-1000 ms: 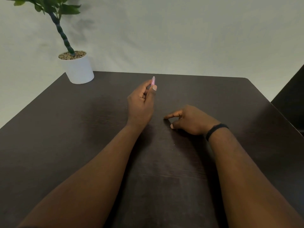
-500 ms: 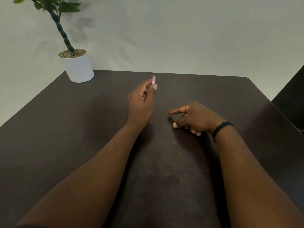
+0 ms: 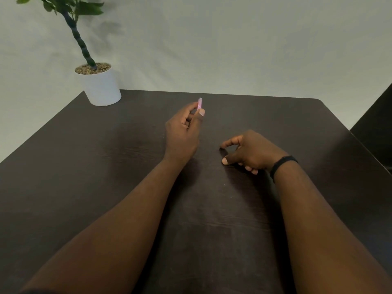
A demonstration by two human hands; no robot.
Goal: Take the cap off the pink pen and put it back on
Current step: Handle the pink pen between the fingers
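Since the earlier frames the right hand [image 3: 252, 152] has drawn back a little toward the person's right and its fingers have spread more; the left hand [image 3: 183, 129] has stayed almost where it was, raised over the middle of the dark table [image 3: 84, 166]; the left hand is closed on the pink pen [image 3: 200, 103], held between thumb and fingers, and only a short pink end shows above the thumb; the rest of the pen is hidden inside the hand, so I cannot tell whether the cap is on or off; the right hand is loosely open with forefinger and thumb apart, and nothing is visible between them; it sits low over the table, well apart from the pen; a black band [image 3: 283, 164] is on its wrist; a white plant pot [image 3: 99, 88] stands at the far left corner, away from the work. In my judgement the step in hand is to bring the right hand to the pen's free end; to do it well, the left hand should keep the pen steady and leave enough of it showing, and the right forefinger and thumb should approach along the pen's own line, so the cap slides straight and does not jam.
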